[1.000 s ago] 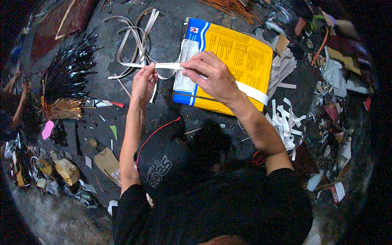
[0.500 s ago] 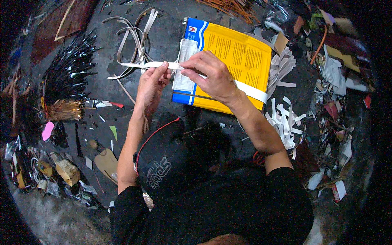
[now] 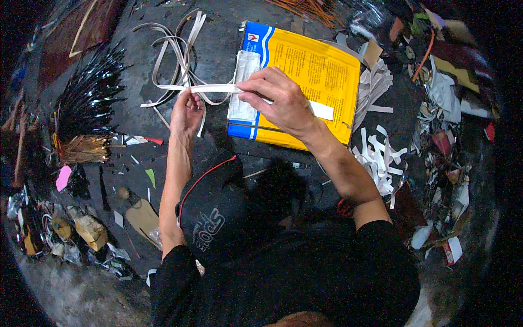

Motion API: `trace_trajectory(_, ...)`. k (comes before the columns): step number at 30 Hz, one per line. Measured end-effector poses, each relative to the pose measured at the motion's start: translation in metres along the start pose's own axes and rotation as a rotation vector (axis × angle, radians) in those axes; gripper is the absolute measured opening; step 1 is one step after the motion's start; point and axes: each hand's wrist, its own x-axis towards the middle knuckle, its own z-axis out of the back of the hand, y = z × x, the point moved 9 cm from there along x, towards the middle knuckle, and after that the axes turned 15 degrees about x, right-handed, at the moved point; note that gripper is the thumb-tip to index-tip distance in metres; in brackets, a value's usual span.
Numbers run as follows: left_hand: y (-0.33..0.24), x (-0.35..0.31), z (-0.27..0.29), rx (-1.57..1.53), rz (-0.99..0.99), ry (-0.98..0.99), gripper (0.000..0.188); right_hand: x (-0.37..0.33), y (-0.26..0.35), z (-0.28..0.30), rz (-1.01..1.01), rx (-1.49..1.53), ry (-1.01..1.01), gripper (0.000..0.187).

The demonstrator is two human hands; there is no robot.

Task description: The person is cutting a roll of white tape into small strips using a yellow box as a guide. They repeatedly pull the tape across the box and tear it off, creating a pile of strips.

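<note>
A flat white strip (image 3: 215, 88) is stretched between my hands over the left edge of a yellow and blue printed panel (image 3: 310, 60). My left hand (image 3: 187, 111) is closed, pinching the strip near a loose bundle of long beige strips (image 3: 182, 52). Above the panel, my right hand (image 3: 278, 101) pinches the same strip between thumb and fingers. Its short tail emerges beyond that hand and lies across the yellow face. A whitish folded pad (image 3: 248, 61) rests along the panel's blue side, partly behind my right hand.
Grey strips (image 3: 376, 84) fan out by the panel's right edge, with a pile of short white strips (image 3: 379, 161) nearer me. Shiny black bristles (image 3: 90, 92) lie at left. Scraps (image 3: 444, 98) litter the right side. A dark cap (image 3: 210, 201) sits below my hands.
My left hand has moved left and slightly down, lengthening the strip between my hands. The strip's tail has slid left across the panel, away from its right edge.
</note>
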Motion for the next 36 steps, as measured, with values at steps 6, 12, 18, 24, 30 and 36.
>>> trace_trajectory(6, -0.029, -0.078, -0.118, 0.323, -0.073, 0.288, 0.031, -0.001, 0.002, 0.005, 0.004, -0.026, -0.016, 0.018)
trace_trajectory(12, -0.022, -0.066, -0.089, 0.566, -0.051, 0.179, 0.026, -0.002, 0.001, 0.006, -0.014, -0.009, -0.019, 0.017)
trace_trajectory(18, -0.018, -0.034, -0.051, 0.381, -0.029, 0.130, 0.022, -0.001, 0.000, 0.003, -0.012, 0.032, -0.007, 0.017)
trace_trajectory(24, -0.033, -0.087, -0.116, 0.250, -0.033, 0.242, 0.028, -0.002, 0.000, 0.004, -0.014, -0.007, -0.004, 0.017)
trace_trajectory(30, -0.031, -0.081, -0.103, 0.632, -0.082, 0.134, 0.024, -0.005, -0.003, 0.006, -0.054, -0.026, 0.032, 0.016)
trace_trajectory(36, -0.025, -0.056, -0.080, 0.573, -0.116, 0.174, 0.023, 0.000, 0.002, 0.005, -0.022, 0.020, -0.003, 0.012)
